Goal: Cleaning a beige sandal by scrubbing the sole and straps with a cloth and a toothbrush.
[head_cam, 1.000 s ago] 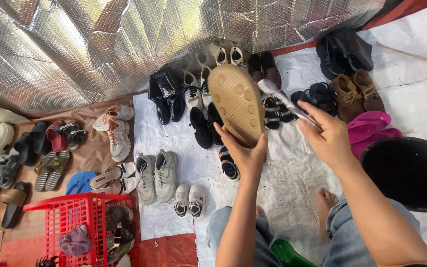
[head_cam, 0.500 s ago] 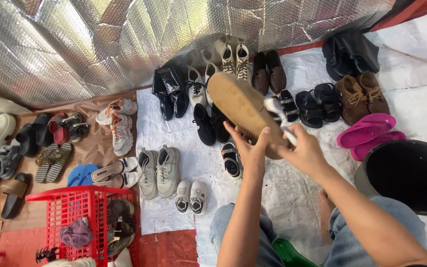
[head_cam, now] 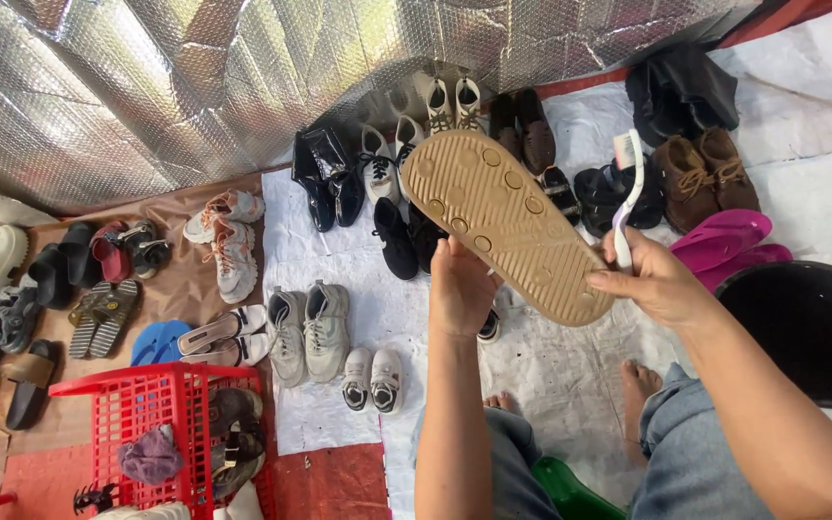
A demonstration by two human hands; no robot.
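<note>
The left hand [head_cam: 461, 289] is gripping a tan slide sandal [head_cam: 504, 223] from below, fingers wrapped around its edge, and is holding it sole-up in the air above the white sheet [head_cam: 570, 385]. The ribbed sole with its round studs is facing the camera; the sandal's upper side is turned away and cannot be seen. The right hand [head_cam: 656, 284] is pinching a white toothbrush [head_cam: 625, 197] near its lower end and is holding it upright just beside the sandal's heel end; whether the handle is touching the sole is hard to tell. The bristle head is too small to make out clearly.

Behind the sandal, rows of shoes are lying along the sheet's far edge, and several dark pairs are partly hidden by the sole. A pair of brown lace-up boots [head_cam: 700, 171] is sitting near the far right corner, with pink sandals [head_cam: 724, 241] just in front of them. A black tub [head_cam: 810, 323] is being cut off by the right edge of the view. Grey sneakers [head_cam: 308, 327] are resting near the sheet's left edge. A red basket [head_cam: 151, 424] is standing off the sheet at the lower left, its bottom cut off. The person's bare feet and a green object between the knees are only partly showing.
</note>
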